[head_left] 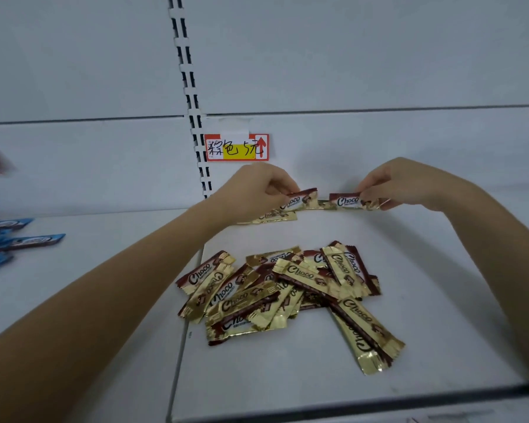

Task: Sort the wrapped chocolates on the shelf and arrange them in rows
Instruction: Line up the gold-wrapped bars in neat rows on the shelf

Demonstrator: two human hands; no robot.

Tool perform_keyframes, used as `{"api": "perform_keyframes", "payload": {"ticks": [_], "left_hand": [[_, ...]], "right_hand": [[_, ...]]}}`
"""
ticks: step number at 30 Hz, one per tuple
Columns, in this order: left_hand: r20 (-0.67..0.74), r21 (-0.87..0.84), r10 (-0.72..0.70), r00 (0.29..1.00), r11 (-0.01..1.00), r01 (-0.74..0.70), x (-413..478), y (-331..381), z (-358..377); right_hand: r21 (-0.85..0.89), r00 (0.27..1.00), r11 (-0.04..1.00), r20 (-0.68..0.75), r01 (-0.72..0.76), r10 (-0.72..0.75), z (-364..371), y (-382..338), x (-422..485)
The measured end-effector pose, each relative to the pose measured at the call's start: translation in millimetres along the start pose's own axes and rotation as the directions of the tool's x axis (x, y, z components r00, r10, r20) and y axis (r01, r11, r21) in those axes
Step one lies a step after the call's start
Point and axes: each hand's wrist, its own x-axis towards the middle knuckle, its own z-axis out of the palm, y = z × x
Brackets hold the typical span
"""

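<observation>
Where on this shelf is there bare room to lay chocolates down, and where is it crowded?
Bare: the strip between the gold pile and the back row, the board right of the pile, and the front edge. Crowded: the pile itself, and the far left by the blue chocolates.

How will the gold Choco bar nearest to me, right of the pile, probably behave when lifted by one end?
The gold Choco bar probably stays straight and feels light: the left hand pinches a similar bar by one end and it juts out straight. Its glossy foil may be slippery. Being flat, it should slide, not roll.
</observation>
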Motion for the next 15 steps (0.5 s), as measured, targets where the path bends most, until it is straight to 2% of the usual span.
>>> {"api": "perform_keyframes", "payload": {"ticks": [4,7,10,15], "left_hand": [[0.102,0.125,0.006,0.995,0.992,-0.018,24,4,25],[0.098,0.219,0.015,0.995,0.975,-0.036,30,0,37],[0.054,0.289,0.082,0.995,0.953,-0.094,30,-5,43],[0.1,0.336,0.128,0.987,0.929,-0.155,24,-10,45]], "right_hand": [[-0.144,0.999,0.99,0.048,0.001,0.006,-4,13,3],[-0.235,0.999,0.971,-0.008,0.036,-0.039,-2,15,6],[-0.219,0.994,0.971,-0.027,0.096,-0.104,0,16,9],[-0.242,0.991,0.963,0.08,0.121,-0.104,4,15,10]]}}
